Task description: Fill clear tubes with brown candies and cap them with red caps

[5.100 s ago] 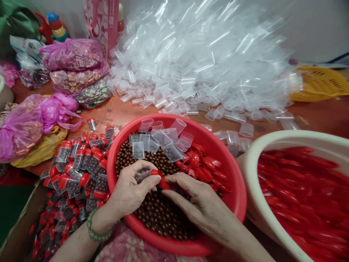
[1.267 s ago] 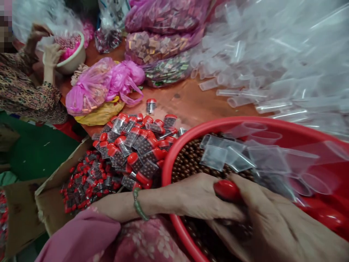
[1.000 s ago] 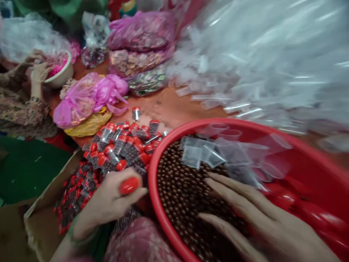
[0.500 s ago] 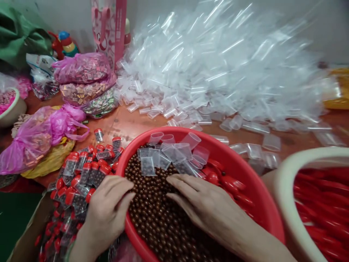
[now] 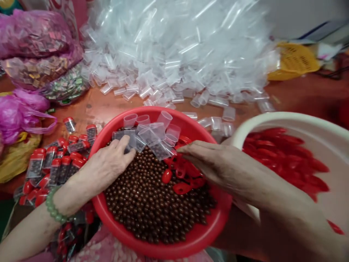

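Observation:
A red basin [image 5: 209,233] holds dark brown beads [image 5: 152,196], clear plastic tubes [image 5: 154,134] toward its far side and red caps [image 5: 188,174] at its right. My left hand [image 5: 114,156] reaches over the basin's left rim, its thumb and fingers closing on a clear tube at the left of the tubes. Over the right side, my right hand [image 5: 204,156] is beside the red caps and the tubes, fingers extended and close together; what lies under its palm is hidden. A green bead bracelet [image 5: 53,205] circles my left wrist.
Filled, red-capped tubes [image 5: 61,163] are heaped left of the basin. A cream basin [image 5: 289,118] with red caps stands at the right. Behind lies a big pile of clear tubes [image 5: 174,54], with pink bags [image 5: 35,36] at the left and a yellow basket [image 5: 297,60] at the back right.
The view has shifted right. My left hand has moved over the basin to the clear tubes, and my right hand has moved from the beads to the red caps.

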